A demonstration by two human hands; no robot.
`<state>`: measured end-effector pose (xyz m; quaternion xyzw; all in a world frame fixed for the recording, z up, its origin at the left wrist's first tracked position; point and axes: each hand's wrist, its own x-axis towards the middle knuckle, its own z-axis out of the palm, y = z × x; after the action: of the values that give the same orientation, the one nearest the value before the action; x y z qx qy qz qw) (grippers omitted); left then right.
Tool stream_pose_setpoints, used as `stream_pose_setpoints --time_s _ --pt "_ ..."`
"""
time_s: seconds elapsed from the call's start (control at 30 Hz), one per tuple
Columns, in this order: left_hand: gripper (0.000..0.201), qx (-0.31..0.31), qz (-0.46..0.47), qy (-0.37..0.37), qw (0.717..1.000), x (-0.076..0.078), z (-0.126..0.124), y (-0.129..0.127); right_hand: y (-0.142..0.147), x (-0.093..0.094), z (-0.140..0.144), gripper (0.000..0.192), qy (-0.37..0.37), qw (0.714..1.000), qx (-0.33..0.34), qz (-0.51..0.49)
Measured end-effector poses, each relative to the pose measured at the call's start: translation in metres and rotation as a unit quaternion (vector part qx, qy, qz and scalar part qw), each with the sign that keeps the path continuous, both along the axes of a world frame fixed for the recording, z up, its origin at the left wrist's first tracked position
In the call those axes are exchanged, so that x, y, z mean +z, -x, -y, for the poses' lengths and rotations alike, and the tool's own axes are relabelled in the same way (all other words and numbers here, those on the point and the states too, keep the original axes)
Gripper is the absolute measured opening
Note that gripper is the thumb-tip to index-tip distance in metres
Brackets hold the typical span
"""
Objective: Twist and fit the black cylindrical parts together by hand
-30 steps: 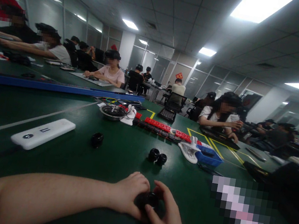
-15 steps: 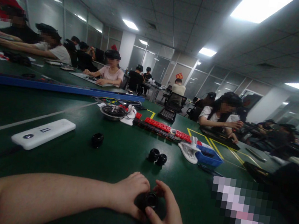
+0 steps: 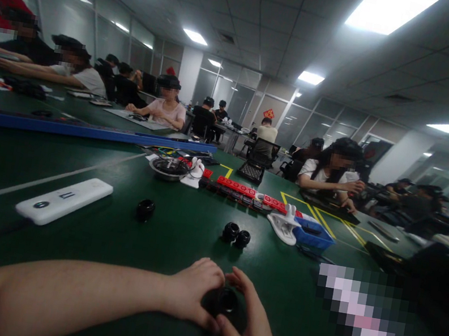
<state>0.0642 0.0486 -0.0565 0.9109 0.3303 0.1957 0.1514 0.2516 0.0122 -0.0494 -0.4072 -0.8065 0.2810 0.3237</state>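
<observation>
Low in the middle of the view, a black round fitting with a hollow centre [image 3: 228, 300] is held between my two hands. My left hand [image 3: 195, 292] is curled around its left side, with fingertips partly hidden. From the right, my right hand [image 3: 251, 327] grips it between the thumb and the bent fingers. Two similar black ring fittings [image 3: 236, 235] stand side by side on the green table [image 3: 178, 240] just beyond my hands. A third black ring fitting [image 3: 145, 210] sits farther left.
A white power bank [image 3: 66, 200] with a cable lies left. Along the back are a metal dish [image 3: 169, 168], red blocks in a row [image 3: 240, 188], a white clip [image 3: 285, 224] and a blue bin [image 3: 313, 234]. A pixelated strip lies right. Several people sit at tables beyond.
My right fingers and thumb have shifted slightly around the black fitting, which is turned a little. My left hand stays almost where it was.
</observation>
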Motion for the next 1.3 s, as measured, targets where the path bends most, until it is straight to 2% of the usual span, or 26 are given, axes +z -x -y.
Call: stream_pose_setpoints --time_s 0.07,0.2,0.33,0.47,0.7,0.83,1.03,1.2,1.3 --pt "0.043 -0.003 0.001 -0.002 1.0 -0.001 0.0 0.0 0.002 0.0 -0.001 0.061 0.002 1.0 -0.013 0.003" --pt "0.048 -0.005 0.005 0.005 1.0 -0.002 -0.001 0.0 0.004 -0.001 0.0 0.05 -0.004 0.999 -0.041 -0.017" --pt "0.051 -0.006 0.01 0.008 1.0 -0.003 -0.001 0.0 0.003 -0.001 0.001 0.056 -0.007 1.0 -0.026 -0.005" --pt "0.046 -0.012 0.004 0.009 1.0 -0.003 -0.001 0.0 0.002 -0.002 0.0 0.066 0.0 1.0 -0.016 0.006" --pt "0.047 0.0 0.017 0.026 1.0 0.0 0.001 -0.001 0.005 -0.001 0.0 0.049 -0.019 0.999 -0.031 -0.02" --pt "0.049 0.006 0.005 0.028 1.0 0.001 0.002 -0.002 0.003 0.001 0.0 0.057 -0.024 0.999 -0.018 -0.018" --pt "0.044 0.011 0.005 0.018 1.0 0.006 0.005 -0.002 0.001 0.007 -0.002 0.055 -0.076 0.996 -0.029 -0.035" --pt "0.047 0.026 0.007 0.025 0.999 0.008 0.009 -0.002 0.002 0.01 0.003 0.042 -0.094 0.995 -0.017 0.028" --pt "0.052 0.028 0.011 0.014 0.999 0.005 0.01 0.0 0.003 0.02 0.004 0.046 -0.12 0.992 -0.047 -0.001"
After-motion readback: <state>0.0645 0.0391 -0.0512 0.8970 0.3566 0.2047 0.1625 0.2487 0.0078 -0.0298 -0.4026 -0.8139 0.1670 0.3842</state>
